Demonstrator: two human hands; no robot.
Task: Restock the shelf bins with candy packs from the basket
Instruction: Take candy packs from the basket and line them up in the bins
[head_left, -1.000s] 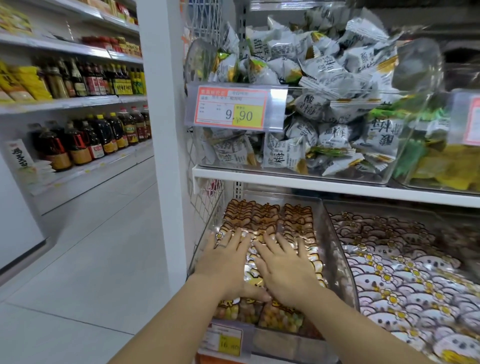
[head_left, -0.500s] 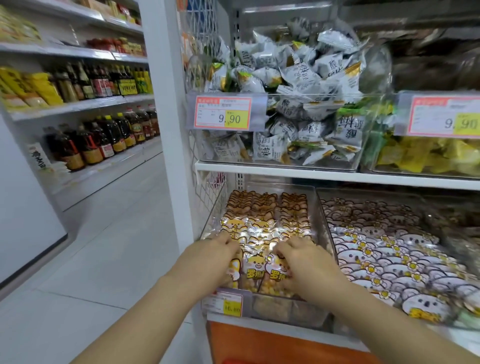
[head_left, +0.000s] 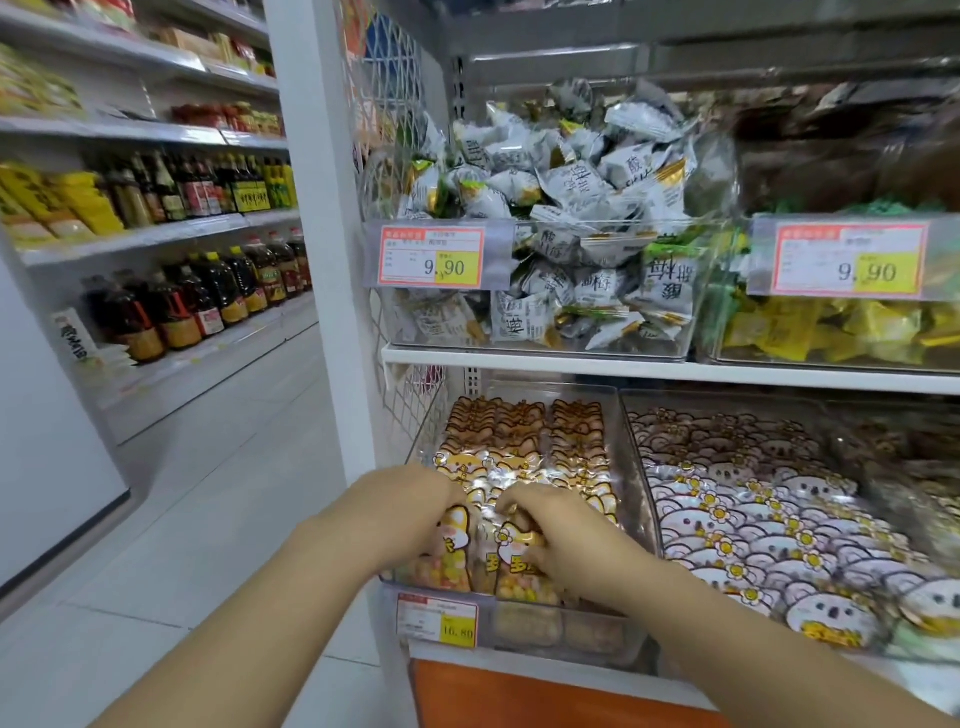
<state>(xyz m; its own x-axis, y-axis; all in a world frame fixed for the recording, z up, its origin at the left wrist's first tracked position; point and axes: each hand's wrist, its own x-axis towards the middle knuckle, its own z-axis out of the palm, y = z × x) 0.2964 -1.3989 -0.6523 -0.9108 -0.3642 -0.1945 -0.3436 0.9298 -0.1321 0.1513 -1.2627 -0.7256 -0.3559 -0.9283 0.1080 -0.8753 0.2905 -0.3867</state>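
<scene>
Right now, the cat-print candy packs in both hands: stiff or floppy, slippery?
Probably floppy: the candy packs are thin clear film, crinkled where the left hand and right hand grip. Likely slippery: the film looks glossy. Loose candies inside may shift downward.

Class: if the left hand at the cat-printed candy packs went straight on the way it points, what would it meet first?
The left hand points right and inward. It grips the front candy packs, so those come first, then probably the right hand, though depth is unclear.
</scene>
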